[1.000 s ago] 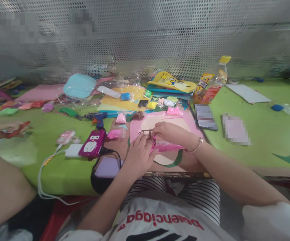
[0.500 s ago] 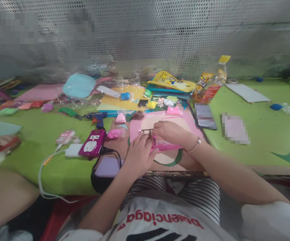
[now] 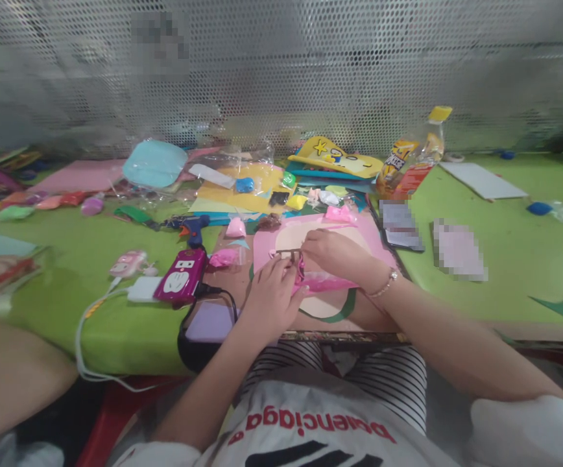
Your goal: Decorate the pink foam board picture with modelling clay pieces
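Hands: two, meeting over one pink sheet (image 3: pixel 263 241) on the green worktop (image 3: pixel 505 259). The right hand (image 3: pixel 333 253) has its grip pinched tight on one thin brown strip (image 3: pixel 286 252). The left hand (image 3: pixel 272 295) curls its grip closed around one crumpled pink bag (image 3: pixel 327 282), just below the strip.

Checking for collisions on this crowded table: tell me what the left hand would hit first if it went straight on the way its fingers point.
Likely the small brown strip, just beyond the fingertips of the left hand, with the right hand close beside it; depth is hard to judge.
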### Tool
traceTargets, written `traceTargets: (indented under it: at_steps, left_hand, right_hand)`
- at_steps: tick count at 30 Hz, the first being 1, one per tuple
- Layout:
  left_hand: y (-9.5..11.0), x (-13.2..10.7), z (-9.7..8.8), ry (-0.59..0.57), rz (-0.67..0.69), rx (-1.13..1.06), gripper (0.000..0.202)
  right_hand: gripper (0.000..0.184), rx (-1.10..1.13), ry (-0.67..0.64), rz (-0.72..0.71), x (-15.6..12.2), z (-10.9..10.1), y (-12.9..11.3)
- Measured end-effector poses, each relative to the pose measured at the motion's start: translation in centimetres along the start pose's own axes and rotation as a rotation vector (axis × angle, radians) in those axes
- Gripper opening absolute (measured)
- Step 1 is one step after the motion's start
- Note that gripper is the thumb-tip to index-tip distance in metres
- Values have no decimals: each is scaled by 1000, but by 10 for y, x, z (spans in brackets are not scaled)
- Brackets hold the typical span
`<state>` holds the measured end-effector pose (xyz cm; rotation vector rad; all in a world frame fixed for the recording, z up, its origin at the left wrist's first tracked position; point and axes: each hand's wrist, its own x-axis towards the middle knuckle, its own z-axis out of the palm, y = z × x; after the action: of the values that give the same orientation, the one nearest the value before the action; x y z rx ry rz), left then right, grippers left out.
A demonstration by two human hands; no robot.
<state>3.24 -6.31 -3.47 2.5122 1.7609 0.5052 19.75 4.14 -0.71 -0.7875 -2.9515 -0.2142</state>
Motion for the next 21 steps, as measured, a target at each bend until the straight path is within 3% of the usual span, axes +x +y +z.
traceTargets:
  at_steps: [7, 12, 21]
  left_hand:
    - [1, 21, -14, -50, -17, 31, 36]
    - [4, 24, -13, -89, -13, 49, 41]
    - [3, 24, -8, -81, -2, 36, 41]
  right_hand:
    - [20, 5, -44, 5, -5, -3, -3]
    - [19, -68, -69, -62, -7, 0, -6]
    - [16, -14, -52, -46, -9, 11, -6]
